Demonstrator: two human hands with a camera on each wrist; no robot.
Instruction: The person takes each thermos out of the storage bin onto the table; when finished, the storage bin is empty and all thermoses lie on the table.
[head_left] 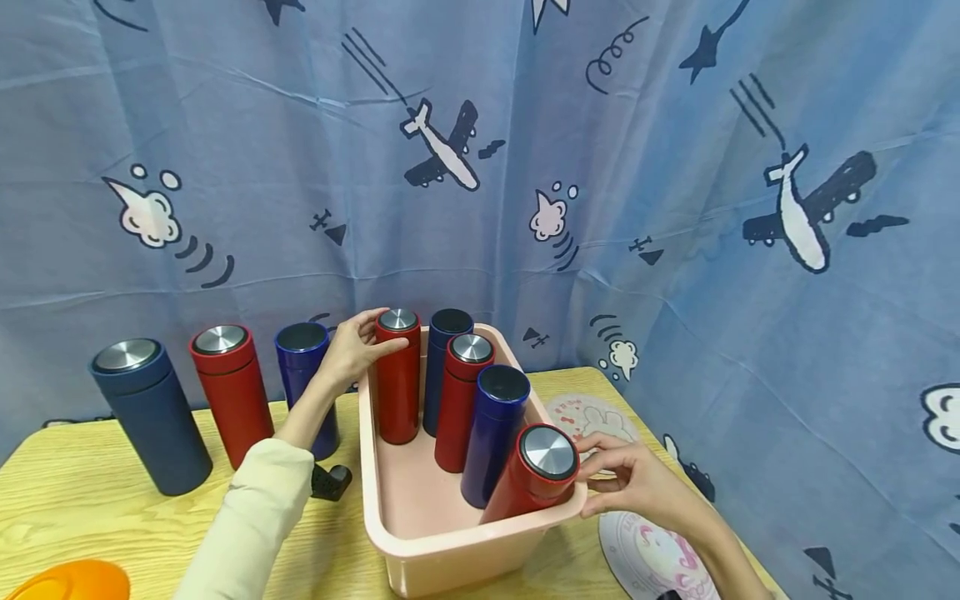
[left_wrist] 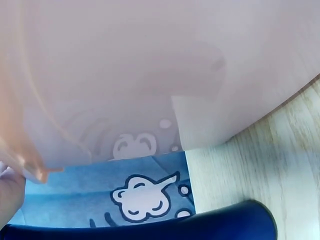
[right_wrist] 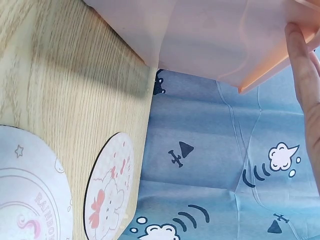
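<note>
The pink bin on the table holds five bottles, three red and two blue. The left hand clasps its leftmost red bottle; the right hand grips the rim beside its nearest red bottle.

On one round mat, the printed word "RAINBOW" is showing; on the rabbit-printed mat, small red lettering is appearing too tiny to read.
</note>
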